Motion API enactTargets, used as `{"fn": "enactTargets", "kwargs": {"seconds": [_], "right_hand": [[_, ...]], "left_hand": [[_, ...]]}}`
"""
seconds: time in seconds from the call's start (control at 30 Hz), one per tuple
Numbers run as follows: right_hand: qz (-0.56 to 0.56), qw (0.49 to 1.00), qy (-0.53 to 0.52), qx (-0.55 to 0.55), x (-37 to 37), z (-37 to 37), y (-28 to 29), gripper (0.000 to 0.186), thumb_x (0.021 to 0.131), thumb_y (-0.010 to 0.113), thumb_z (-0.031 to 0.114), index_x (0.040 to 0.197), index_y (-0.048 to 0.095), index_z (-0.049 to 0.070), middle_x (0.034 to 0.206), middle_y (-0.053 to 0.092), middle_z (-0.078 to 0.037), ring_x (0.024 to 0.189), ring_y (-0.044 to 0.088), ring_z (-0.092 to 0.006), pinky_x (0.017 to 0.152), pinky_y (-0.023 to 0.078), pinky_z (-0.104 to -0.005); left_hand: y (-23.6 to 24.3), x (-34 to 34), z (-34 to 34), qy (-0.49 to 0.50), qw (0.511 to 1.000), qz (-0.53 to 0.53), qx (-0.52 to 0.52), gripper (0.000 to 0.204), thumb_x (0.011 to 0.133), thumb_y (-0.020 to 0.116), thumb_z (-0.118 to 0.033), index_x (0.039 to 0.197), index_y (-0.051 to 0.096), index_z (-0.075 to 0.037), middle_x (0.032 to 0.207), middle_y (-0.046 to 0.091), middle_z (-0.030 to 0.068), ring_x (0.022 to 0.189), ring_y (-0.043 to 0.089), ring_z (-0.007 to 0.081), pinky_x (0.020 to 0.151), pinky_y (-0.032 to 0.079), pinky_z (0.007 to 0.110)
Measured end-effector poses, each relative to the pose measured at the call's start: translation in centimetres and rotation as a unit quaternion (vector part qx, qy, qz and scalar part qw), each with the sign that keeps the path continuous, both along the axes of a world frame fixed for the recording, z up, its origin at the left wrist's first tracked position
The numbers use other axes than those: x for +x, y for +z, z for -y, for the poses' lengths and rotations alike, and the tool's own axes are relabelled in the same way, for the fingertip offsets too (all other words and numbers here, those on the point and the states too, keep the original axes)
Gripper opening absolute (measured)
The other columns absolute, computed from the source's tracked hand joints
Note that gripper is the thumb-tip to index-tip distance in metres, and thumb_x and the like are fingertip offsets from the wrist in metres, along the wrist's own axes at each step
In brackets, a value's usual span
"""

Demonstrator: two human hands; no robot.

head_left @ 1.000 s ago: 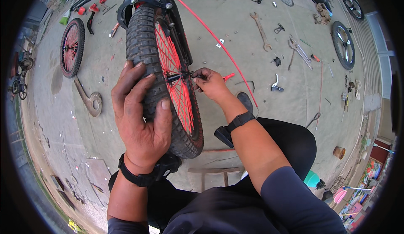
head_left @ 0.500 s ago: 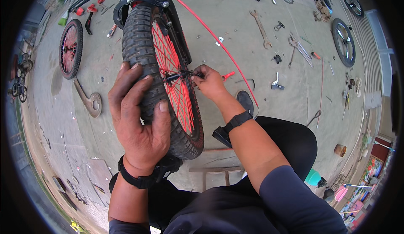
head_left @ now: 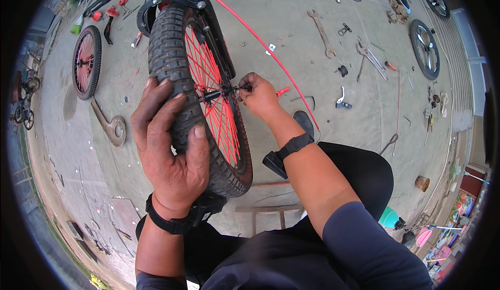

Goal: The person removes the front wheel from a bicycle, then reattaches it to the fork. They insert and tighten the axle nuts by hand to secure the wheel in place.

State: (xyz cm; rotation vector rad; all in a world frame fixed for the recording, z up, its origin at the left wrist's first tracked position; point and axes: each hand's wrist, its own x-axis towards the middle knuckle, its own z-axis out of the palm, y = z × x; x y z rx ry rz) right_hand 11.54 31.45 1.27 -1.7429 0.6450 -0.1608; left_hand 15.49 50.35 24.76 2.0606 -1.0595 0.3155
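Observation:
A bicycle wheel with a knobby black tyre (head_left: pixel 167 55) and red spokes (head_left: pixel 200 66) stands upright in front of me, beneath a black fork. My left hand (head_left: pixel 169 139) grips the tyre from the near side, thumb on its right flank and fingers over its left. At the right side of the hub (head_left: pixel 212 95), my right hand (head_left: pixel 256 96) is closed in a pinch at the axle end (head_left: pixel 239 88). A small dark piece shows at its fingertips, mostly hidden. Beyond that hand a red lever-like piece (head_left: pixel 283 91) sticks out; whether it is held I cannot tell.
A red cable (head_left: pixel 255 34) arcs down to the floor on the right. Wrenches (head_left: pixel 321 33), a hex key (head_left: pixel 311 101) and a brake lever (head_left: pixel 342 100) lie there. Leftward are another red-spoked wheel (head_left: pixel 86 62) and a flat metal tool (head_left: pixel 112 126). A low metal frame (head_left: pixel 268 210) stands near my legs.
My right fingers have drawn slightly away from the hub, and more of the thin axle end shows between them. My left hand keeps its grip on the tyre.

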Motion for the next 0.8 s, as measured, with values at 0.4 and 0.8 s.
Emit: {"fn": "enactTargets", "kwargs": {"seconds": [0.4, 0.8], "right_hand": [[-0.044, 0.989, 0.011, 0.141, -0.1, 0.7, 2.0, 0.019, 0.094, 0.06, -0.002, 0.113, 0.061, -0.004, 0.1, 0.069, -0.008, 0.08, 0.072, -0.0154, 0.065, 0.056, -0.028], [-0.041, 0.951, -0.045, 0.302, 0.0, 0.3, 2.5, 0.023, 0.099, 0.055, 0.006, 0.119, 0.065, -0.002, 0.096, 0.071, -0.008, 0.078, 0.071, -0.0166, 0.065, 0.055, -0.0286]], "left_hand": [[0.0, -0.1, 0.1, 0.004, 1.0, 0.002, 0.003, 0.036, 0.089, 0.067, -0.012, 0.122, 0.061, -0.001, 0.133, 0.054, 0.0206, 0.135, 0.046, 0.0441, 0.113, 0.037, 0.052], [0.2, 0.0, 0.0, 0.004, 1.0, 0.003, 0.018, 0.037, 0.088, 0.067, -0.012, 0.122, 0.06, -0.001, 0.133, 0.054, 0.021, 0.134, 0.046, 0.0458, 0.112, 0.038, 0.053]]}}
